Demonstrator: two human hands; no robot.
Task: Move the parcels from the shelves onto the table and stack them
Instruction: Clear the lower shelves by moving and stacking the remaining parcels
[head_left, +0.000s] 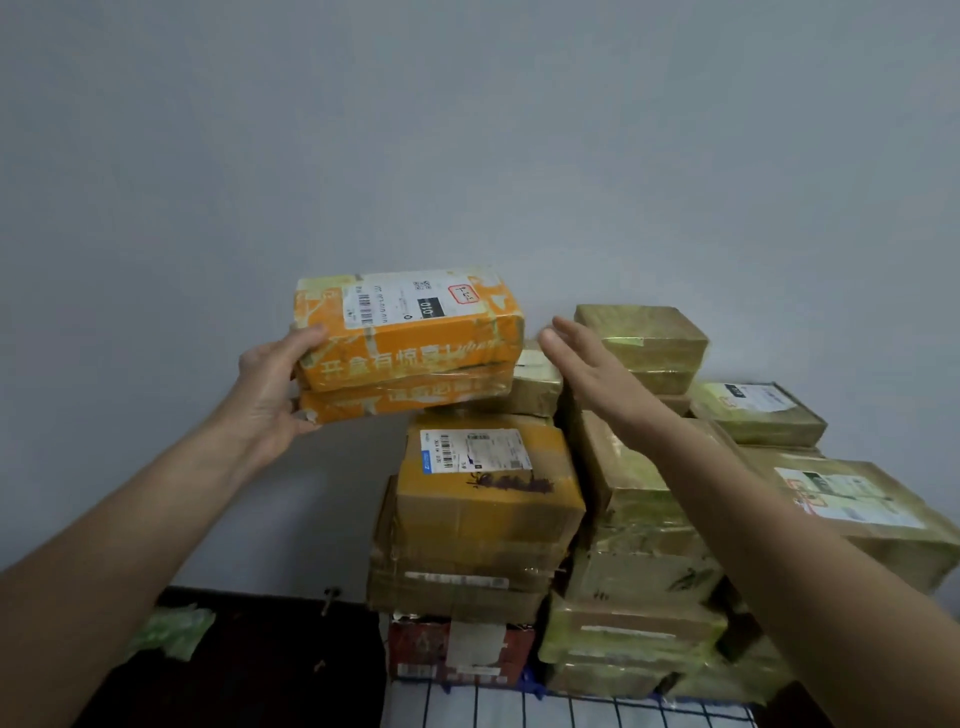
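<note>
Orange parcel (410, 343), white "010" label (415, 300) on top, in left hand (270, 389)

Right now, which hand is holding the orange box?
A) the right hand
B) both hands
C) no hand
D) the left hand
D: the left hand curls round the left end of the orange box, while the right hand is open, fingers straight, off its right end.

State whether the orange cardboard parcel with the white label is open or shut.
Shut: the orange cardboard parcel in the left hand is wrapped in tape, with no flap lifted.
</note>
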